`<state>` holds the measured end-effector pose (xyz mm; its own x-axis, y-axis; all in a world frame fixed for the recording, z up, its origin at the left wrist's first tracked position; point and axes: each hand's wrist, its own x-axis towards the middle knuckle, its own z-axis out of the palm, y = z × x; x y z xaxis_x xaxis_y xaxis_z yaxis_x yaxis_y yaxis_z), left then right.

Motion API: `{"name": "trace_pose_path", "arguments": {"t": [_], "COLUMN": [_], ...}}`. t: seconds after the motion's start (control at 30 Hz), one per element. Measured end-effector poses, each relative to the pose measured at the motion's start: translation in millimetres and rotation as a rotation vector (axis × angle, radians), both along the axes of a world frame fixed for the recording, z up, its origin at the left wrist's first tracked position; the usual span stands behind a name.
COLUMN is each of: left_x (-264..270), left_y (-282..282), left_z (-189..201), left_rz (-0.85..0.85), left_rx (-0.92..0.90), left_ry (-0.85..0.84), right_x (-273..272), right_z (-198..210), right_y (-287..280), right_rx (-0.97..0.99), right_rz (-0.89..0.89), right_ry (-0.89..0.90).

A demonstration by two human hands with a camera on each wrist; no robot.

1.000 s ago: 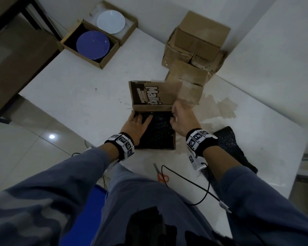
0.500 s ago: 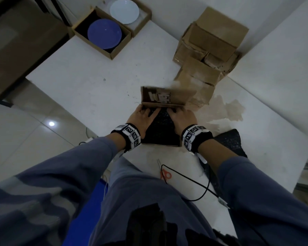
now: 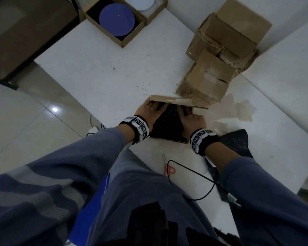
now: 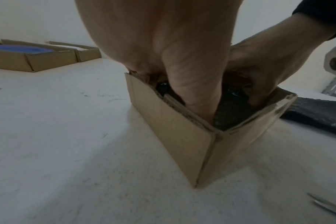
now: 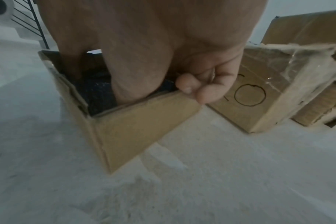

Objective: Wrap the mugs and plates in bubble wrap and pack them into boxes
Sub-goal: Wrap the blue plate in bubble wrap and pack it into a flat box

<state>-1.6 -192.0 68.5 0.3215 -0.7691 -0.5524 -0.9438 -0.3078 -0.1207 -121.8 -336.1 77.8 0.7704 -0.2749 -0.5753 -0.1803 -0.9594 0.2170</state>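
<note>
The black bubble-wrapped bundle (image 3: pixel 168 119) sits inside the small cardboard box (image 4: pixel 175 133) at the centre of the head view, near the table's (image 3: pixel 100 77) front edge. A second ago the box's printed lid flap (image 3: pixel 174 102) stood upright behind it; now it has come forward and down, lying almost flat over the far half of the opening. The left hand (image 3: pixel 148 110) has slid up the left side, its fingers reaching under the flap's corner while the thumb (image 4: pixel 197 98) presses down inside the box wall against the wrap. The right hand (image 3: pixel 190 119) likewise has fingers tucked into the box on the right, some curled at the rim; neither visibly grasps anything, both push the wrap down. This suggests the item is packed and closing is under way.

Just right of the box lies spare black bubble wrap (image 3: pixel 236 142); orange-handled scissors (image 3: pixel 168 167) lie below it. Closed boxes (image 3: pixel 226 43) are stacked at upper right. At the upper left, two open boxes hold a blue plate (image 3: pixel 116 20) and a white plate (image 3: pixel 139 1), not yet wrapped.
</note>
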Motion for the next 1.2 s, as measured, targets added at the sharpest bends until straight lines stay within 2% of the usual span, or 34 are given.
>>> {"name": "trace_pose_path", "arguments": {"t": [0.23, 0.37, 0.6, 0.77, 0.93, 1.07, 1.2], "left_x": [7.2, 8.7, 9.6, 8.3, 7.2, 7.9, 7.9], "left_y": [0.5, -0.8, -1.1, -0.3, 0.8, 1.2, 1.1], "left_z": [-1.2, -2.9, -0.2, 3.3, 2.0, 1.3, 3.2], "left_rz": [-0.047, -0.071, -0.045, -0.027, -0.027, -0.053, -0.055], "left_rx": [0.013, -0.001, 0.032, 0.025, 0.008, -0.035, 0.011], "left_ry": [0.001, -0.020, 0.008, 0.016, 0.010, -0.003, 0.005], "right_x": [5.4, 2.9, 5.7, -5.8, -0.9, -5.4, -9.8], "right_z": [19.9, 10.6, -3.2, 1.8, 24.1, 24.0, 17.5], "right_y": [9.9, 15.0, 12.6, 14.1, 17.6, 30.5, 36.8], "right_rx": [-0.042, -0.165, -0.378, -0.232, -0.073, -0.122, -0.186], "right_rz": [0.024, 0.009, 0.135, 0.046, -0.006, 0.040, 0.083], "right_ry": [0.055, 0.122, 0.211, 0.101, 0.117, 0.210, 0.246]}}
